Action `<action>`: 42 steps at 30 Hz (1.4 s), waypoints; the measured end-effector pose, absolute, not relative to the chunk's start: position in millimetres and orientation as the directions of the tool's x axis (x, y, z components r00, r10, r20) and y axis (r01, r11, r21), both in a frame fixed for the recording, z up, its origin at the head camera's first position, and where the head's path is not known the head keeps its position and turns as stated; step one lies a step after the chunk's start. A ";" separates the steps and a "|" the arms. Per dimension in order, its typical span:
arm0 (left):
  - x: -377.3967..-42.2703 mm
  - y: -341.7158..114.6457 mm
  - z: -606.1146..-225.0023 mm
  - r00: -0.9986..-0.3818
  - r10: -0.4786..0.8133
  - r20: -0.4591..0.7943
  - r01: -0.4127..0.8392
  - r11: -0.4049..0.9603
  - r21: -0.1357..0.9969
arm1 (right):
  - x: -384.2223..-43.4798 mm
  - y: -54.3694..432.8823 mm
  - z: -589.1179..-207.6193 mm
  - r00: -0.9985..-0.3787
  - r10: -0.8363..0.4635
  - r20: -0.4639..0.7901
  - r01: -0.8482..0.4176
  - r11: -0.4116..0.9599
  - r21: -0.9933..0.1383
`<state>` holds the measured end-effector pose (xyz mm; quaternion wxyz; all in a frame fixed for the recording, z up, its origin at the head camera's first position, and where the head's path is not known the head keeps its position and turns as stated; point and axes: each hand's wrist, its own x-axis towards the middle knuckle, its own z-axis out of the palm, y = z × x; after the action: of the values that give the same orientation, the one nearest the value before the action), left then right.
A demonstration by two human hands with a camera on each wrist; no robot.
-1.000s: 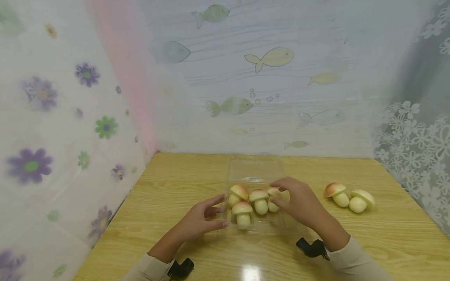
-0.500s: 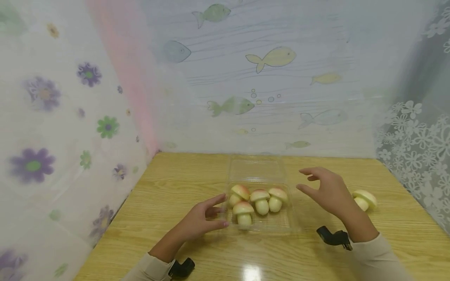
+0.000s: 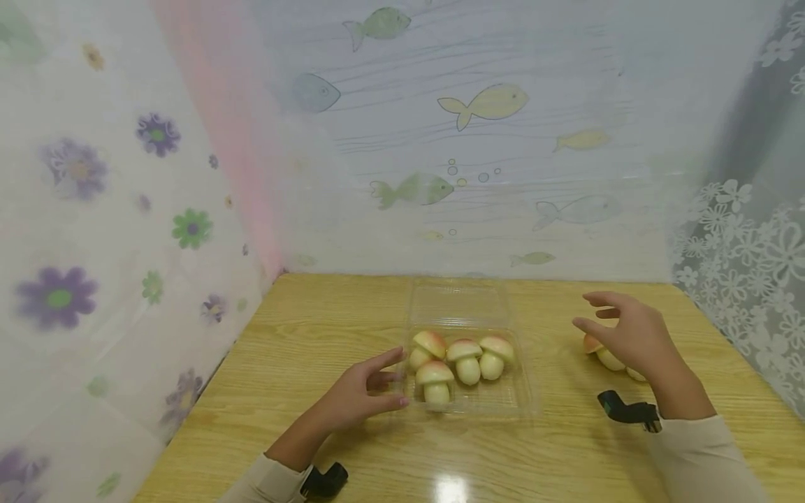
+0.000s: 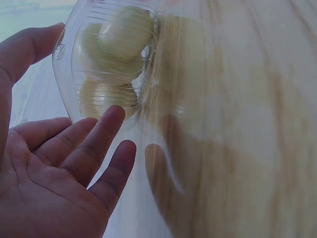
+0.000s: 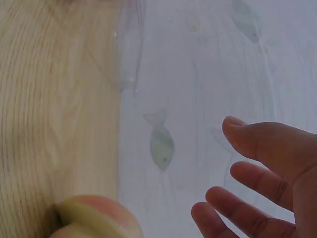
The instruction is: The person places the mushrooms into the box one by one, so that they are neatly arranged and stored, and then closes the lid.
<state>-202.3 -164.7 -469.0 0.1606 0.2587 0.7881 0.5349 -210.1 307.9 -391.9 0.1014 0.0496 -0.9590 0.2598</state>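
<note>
A clear plastic clamshell box lies with its lid folded back, away from the person. Inside are several cream mushroom-shaped pieces with pink-tinged caps, bunched toward the left and middle. My left hand rests at the box's left side, fingers spread; in the left wrist view its thumb tip meets the rim of the box wall. To the right, my right hand hovers with bent, parted fingers and holds nothing. Two more mushroom-shaped pieces lie beneath it, partly hidden by the hand and wrist.
The wooden table runs back to a fish-patterned curtain. A flower-print curtain borders the left side, a white-flowered one the right. Each wrist wears a black camera mount.
My right hand has left the box and moved right, over the two loose mushroom-shaped pieces. The mushroom-shaped piece it covered in the box now shows fully. My left hand has stayed in place.
</note>
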 end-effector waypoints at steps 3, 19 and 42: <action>-202.2 -164.9 -469.4 -0.815 0.580 0.025 0.239 0.297 0.924 | -211.4 321.4 -394.0 -0.979 -0.036 0.202 -0.131 0.869 -0.477; -200.9 -166.0 -467.1 -0.818 0.575 0.026 0.247 0.309 0.918 | -216.8 358.6 -411.8 -0.995 -0.096 0.041 -0.104 0.896 -0.431; -201.8 -165.2 -469.5 -0.810 0.586 0.030 0.244 0.291 0.925 | -219.0 357.3 -425.3 -0.994 -0.096 0.048 -0.108 0.893 -0.436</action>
<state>-201.8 -165.2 -469.5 0.1599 0.2636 0.7873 0.5339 -219.0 357.3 -425.3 0.0127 0.0524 -0.9729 0.2250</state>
